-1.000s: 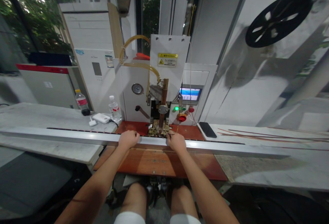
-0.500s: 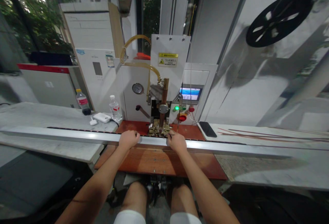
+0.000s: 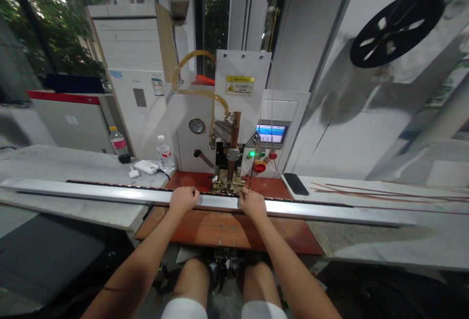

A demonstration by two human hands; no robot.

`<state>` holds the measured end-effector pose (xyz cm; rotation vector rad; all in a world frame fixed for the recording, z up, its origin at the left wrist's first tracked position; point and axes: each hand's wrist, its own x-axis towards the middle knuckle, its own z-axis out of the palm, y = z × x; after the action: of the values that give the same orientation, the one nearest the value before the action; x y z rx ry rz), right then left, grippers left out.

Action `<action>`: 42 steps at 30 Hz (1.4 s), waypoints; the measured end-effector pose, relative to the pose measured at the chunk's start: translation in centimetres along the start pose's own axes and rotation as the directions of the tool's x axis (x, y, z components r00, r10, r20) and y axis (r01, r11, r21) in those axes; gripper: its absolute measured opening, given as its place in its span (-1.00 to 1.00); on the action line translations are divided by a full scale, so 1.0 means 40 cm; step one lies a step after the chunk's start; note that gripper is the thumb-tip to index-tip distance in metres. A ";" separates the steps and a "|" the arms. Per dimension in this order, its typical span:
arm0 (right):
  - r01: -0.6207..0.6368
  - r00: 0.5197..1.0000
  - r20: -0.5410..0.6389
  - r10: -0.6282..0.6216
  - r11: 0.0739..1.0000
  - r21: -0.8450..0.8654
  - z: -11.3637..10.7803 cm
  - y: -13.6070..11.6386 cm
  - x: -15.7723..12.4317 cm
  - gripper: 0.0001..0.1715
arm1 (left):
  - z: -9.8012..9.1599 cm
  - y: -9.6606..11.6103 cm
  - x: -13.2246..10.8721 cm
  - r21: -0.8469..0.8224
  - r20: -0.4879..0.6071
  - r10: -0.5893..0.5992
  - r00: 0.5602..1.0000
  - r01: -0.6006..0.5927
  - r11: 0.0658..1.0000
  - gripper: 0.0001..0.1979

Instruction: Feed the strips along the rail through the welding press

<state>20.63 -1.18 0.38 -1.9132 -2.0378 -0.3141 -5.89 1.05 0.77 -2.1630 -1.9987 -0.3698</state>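
A long dark strip with coppery flecks [image 3: 117, 186] runs along the back of a silver metal bar [image 3: 315, 210]. My left hand [image 3: 184, 199] is closed, with its fingers curled at the strip's near edge, left of the machine's brass-coloured fixture [image 3: 227, 182]. On the fixture's right, my right hand [image 3: 252, 202] pinches at the same strip, thumb and forefinger together. Both hands rest against the bar. Above the fixture stands an upright copper-coloured electrode [image 3: 233, 138]. The fingertips partly hide the strip where they grip it.
The white machine [image 3: 242, 70] carries a lit screen [image 3: 271, 133] and a red knob [image 3: 260, 167]. To the left stand a water bottle [image 3: 165, 155], a cola bottle [image 3: 119, 144] and a white charger [image 3: 145, 167]. A phone [image 3: 296, 184] and thin copper-coloured rods [image 3: 351, 192] lie on the right.
Both hands keep nearly the same place and grip. The view has shifted slightly, and the thin upright rod near my right hand appears a little further left.
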 end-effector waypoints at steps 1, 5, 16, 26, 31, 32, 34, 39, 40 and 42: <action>0.008 1.000 -0.011 -0.008 1.000 0.005 0.001 0.001 -0.001 -0.64 | 0.001 0.000 0.000 0.000 -0.001 -0.003 1.000 0.003 1.000 -0.54; 0.023 0.999 -0.038 -0.022 0.999 0.028 0.005 0.004 -0.004 -0.66 | 0.003 0.000 0.001 0.003 -0.013 0.002 1.000 -0.002 1.000 -0.53; 0.006 1.000 -0.015 -0.006 1.000 0.005 0.009 0.012 -0.003 -0.66 | -0.004 0.011 -0.001 -0.010 0.011 -0.019 1.000 0.019 1.000 -0.54; -0.010 1.000 -0.014 0.010 1.000 -0.015 0.010 0.027 -0.005 -0.61 | -0.009 0.028 -0.002 0.019 -0.005 -0.003 1.000 0.003 1.000 -0.52; -0.008 0.999 -0.036 0.008 1.000 -0.010 0.006 0.034 -0.008 -0.62 | -0.006 0.033 -0.002 -0.010 0.005 -0.004 1.000 0.004 1.000 -0.52; -0.013 0.999 -0.031 0.012 1.000 -0.010 0.005 0.035 -0.008 -0.62 | -0.007 0.034 -0.001 -0.019 0.008 0.002 1.000 -0.002 1.000 -0.52; -0.023 1.000 -0.018 0.023 1.000 -0.010 0.003 0.037 -0.008 -0.61 | -0.009 0.038 -0.001 -0.032 0.015 0.003 1.000 -0.002 1.000 -0.52; -0.031 0.999 -0.014 0.031 0.999 -0.016 -0.003 0.038 -0.008 -0.61 | -0.016 0.047 -0.003 -0.018 0.034 -0.032 0.999 0.032 0.999 -0.52; -0.031 0.999 -0.012 0.031 0.999 -0.022 -0.003 0.038 -0.008 -0.62 | -0.016 0.048 -0.003 -0.018 0.035 -0.031 0.999 0.031 0.999 -0.52; -0.025 1.000 -0.013 0.025 0.999 -0.033 -0.002 0.039 -0.008 -0.62 | -0.017 0.048 -0.004 -0.017 0.035 -0.021 0.999 0.022 1.000 -0.51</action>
<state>22.20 -1.41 0.22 -1.9503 -2.0113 -0.3552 -4.02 0.55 1.44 -2.1742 -2.0462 -0.3558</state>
